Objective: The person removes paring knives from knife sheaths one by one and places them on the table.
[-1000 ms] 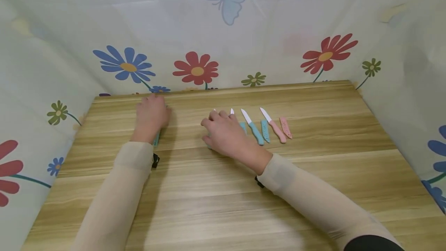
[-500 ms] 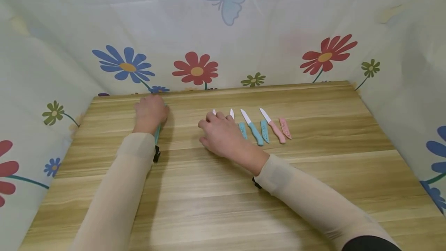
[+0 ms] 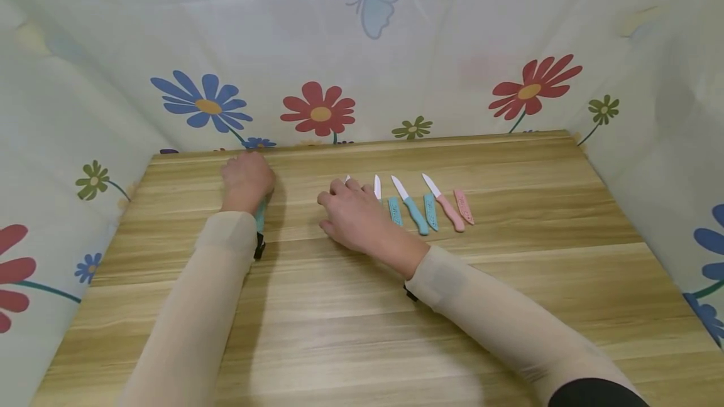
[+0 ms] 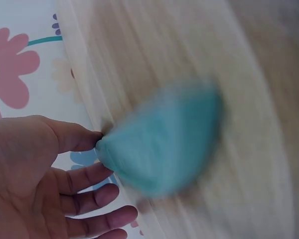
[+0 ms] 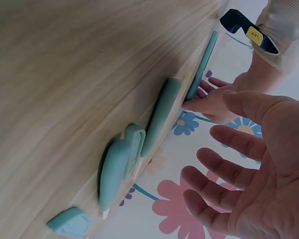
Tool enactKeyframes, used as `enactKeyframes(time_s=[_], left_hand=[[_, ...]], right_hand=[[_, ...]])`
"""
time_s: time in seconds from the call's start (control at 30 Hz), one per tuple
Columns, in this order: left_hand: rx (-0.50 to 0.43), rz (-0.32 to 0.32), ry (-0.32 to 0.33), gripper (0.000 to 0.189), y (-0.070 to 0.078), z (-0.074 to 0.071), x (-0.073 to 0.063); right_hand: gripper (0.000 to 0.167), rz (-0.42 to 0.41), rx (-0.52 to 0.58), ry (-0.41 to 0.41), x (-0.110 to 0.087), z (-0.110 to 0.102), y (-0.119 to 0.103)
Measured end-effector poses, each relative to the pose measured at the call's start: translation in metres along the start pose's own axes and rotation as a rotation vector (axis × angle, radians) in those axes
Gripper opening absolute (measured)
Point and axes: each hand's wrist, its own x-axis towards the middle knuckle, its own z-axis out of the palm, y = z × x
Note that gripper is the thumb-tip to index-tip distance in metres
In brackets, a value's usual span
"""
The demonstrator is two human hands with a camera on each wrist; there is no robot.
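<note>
My left hand (image 3: 247,179) is at the table's far left, pinching one end of a long teal piece (image 4: 164,144) between thumb and forefinger. It is blurred in the left wrist view; its kind cannot be told. My right hand (image 3: 356,215) hovers over the row of small knives, fingers spread and loosely bent, holding nothing. Below that hand, the right wrist view has two teal knife handles (image 5: 162,117), a teal sheath (image 5: 134,147) between them and another sheath (image 5: 71,222). The head view shows white blade tips (image 3: 377,184) past my fingers; the handles there are hidden.
Right of my hand lie a teal-handled knife (image 3: 415,213), a teal sheath (image 3: 431,211), a pink-handled knife (image 3: 449,211) and a pink sheath (image 3: 464,207). A flowered cloth (image 3: 452,30) rises behind the wooden table (image 3: 339,319).
My right hand has drifted slightly left, uncovering more of a teal sheath and a blade. My left wrist has shifted slightly, and the teal piece shows differently beside it.
</note>
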Motion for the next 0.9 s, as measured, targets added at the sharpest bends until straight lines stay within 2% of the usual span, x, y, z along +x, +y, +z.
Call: enactKeyframes(time_s=[0.17, 0.37, 0.47, 0.67, 0.9], left_hand=[[-0.024, -0.059, -0.013, 0.047, 0.002, 0.000, -0.003], [-0.038, -0.131, -0.048, 0.034, 0.007, -0.001, -0.006], [-0.031, -0.154, -0.068, 0.038, 0.010, -0.003, -0.007], [-0.025, -0.187, -0.085, 0.046, 0.015, -0.003, -0.008], [-0.041, -0.201, -0.100, 0.048, 0.016, -0.002, -0.007]], right_hand=[[0.042, 0.005, -0.013, -0.013, 0.008, 0.000, -0.006], [0.042, 0.008, -0.018, -0.024, 0.019, 0.003, -0.016], [0.043, 0.016, -0.010, -0.044, 0.025, 0.005, -0.021], [0.038, 0.038, -0.016, -0.094, 0.036, 0.013, -0.032], [0.028, 0.029, -0.084, -0.133, 0.044, 0.026, -0.037]])
